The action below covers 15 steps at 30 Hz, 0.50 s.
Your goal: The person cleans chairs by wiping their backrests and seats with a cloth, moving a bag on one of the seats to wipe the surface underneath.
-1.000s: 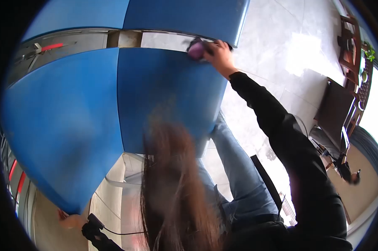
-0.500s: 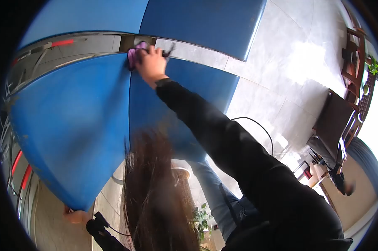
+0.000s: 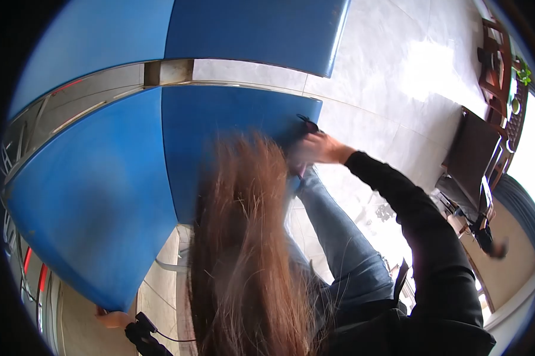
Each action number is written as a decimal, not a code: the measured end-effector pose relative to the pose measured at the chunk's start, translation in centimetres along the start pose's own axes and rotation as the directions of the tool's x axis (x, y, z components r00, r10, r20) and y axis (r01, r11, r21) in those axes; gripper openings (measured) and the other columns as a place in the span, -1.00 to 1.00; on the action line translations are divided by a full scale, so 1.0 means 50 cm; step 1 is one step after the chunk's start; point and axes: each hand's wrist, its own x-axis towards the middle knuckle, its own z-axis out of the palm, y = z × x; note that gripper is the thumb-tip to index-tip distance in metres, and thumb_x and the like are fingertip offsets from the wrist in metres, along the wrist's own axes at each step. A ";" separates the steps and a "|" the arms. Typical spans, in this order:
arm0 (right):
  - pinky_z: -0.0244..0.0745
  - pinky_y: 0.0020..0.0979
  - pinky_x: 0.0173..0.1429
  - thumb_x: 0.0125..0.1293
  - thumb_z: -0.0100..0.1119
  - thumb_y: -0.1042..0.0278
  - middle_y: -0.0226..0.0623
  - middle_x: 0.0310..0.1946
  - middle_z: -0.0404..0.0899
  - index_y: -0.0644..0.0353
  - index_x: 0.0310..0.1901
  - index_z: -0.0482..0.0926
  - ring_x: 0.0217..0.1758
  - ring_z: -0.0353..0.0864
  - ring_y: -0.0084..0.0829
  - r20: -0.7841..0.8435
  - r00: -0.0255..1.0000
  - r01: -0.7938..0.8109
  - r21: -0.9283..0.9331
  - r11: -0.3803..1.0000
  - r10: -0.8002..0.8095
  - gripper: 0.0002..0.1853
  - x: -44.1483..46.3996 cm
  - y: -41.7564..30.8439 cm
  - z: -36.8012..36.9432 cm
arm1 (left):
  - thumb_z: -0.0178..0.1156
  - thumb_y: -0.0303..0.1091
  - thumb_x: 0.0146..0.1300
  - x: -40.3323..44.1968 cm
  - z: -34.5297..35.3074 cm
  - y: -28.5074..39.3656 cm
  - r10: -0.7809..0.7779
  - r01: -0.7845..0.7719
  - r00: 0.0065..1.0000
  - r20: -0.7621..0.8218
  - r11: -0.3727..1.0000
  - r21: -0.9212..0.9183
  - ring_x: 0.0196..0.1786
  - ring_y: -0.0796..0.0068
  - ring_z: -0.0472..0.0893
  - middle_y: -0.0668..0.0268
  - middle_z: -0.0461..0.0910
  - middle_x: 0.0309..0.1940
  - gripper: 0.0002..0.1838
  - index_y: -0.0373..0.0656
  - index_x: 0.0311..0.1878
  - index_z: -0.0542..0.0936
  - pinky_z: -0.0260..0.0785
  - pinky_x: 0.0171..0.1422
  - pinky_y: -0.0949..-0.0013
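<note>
My right hand [image 3: 318, 148] is at the right edge of the dark blue padded panel [image 3: 220, 118], closed round a purple item with black strands [image 3: 306, 121]; motion blur and the hand hide most of it. My left hand [image 3: 113, 319] is at the lower tip of the lighter blue padded panel [image 3: 95, 196], its fingers bent against the edge and partly hidden beneath it. Long brown hair [image 3: 243, 237] hangs across the middle and covers part of the dark panel.
Beyond a gap with a metal frame lie a second light blue panel [image 3: 95, 35] and a second dark blue panel [image 3: 249, 29]. Wooden furniture [image 3: 494, 65] and a dark brown chair [image 3: 473, 154] stand at the right. Another person [image 3: 484, 237] is at the far right.
My right hand moved left along the dark panel's far edge with the purple item, then back right and nearer to my body. My left hand stayed at the lower tip.
</note>
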 end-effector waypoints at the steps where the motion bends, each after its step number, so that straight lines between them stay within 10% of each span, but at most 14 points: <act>1: 0.59 -0.34 -0.10 0.01 0.37 0.16 -0.45 -0.07 0.47 -0.29 0.11 0.55 -0.04 0.49 -0.41 0.017 1.000 0.004 -0.024 1.000 -0.004 -0.47 0.016 0.020 -0.010 | -0.28 -0.11 0.41 0.001 0.000 -0.002 0.007 -0.007 1.000 0.005 1.000 0.008 0.08 0.11 0.56 0.06 0.57 0.07 -0.45 -0.34 0.01 0.60 0.46 0.15 0.11; 4: 0.60 -0.27 -0.10 0.02 0.40 0.21 -0.37 -0.11 0.48 -0.18 0.11 0.56 -0.04 0.50 -0.32 -0.171 0.964 -0.208 0.001 0.978 0.205 -0.47 0.084 0.089 -0.045 | -0.29 -0.11 0.42 0.003 -0.003 -0.003 0.037 -0.037 0.999 0.014 0.999 0.025 0.08 0.11 0.56 0.06 0.56 0.07 -0.45 -0.34 0.03 0.59 0.46 0.16 0.11; 9: 0.49 -0.14 0.07 0.14 0.29 0.14 -0.22 0.00 0.48 -0.06 0.05 0.61 0.08 0.46 -0.12 -0.457 0.346 -0.837 0.245 0.490 0.820 -0.60 0.190 0.100 -0.024 | -0.29 -0.11 0.42 0.011 -0.019 -0.017 0.089 -0.092 0.995 0.055 0.994 0.055 0.09 0.12 0.55 0.06 0.55 0.09 -0.45 -0.33 0.05 0.58 0.45 0.17 0.11; 15: 0.49 -0.13 -0.02 0.00 0.35 0.30 -0.24 0.01 0.41 -0.15 0.15 0.50 0.06 0.42 -0.12 -0.209 0.584 -0.760 0.197 0.619 0.784 -0.42 0.136 -0.337 0.124 | -0.30 -0.12 0.43 0.001 -0.034 -0.022 0.090 -0.083 0.987 0.130 0.995 -0.056 0.09 0.14 0.56 0.06 0.55 0.10 -0.45 -0.34 0.06 0.57 0.43 0.18 0.11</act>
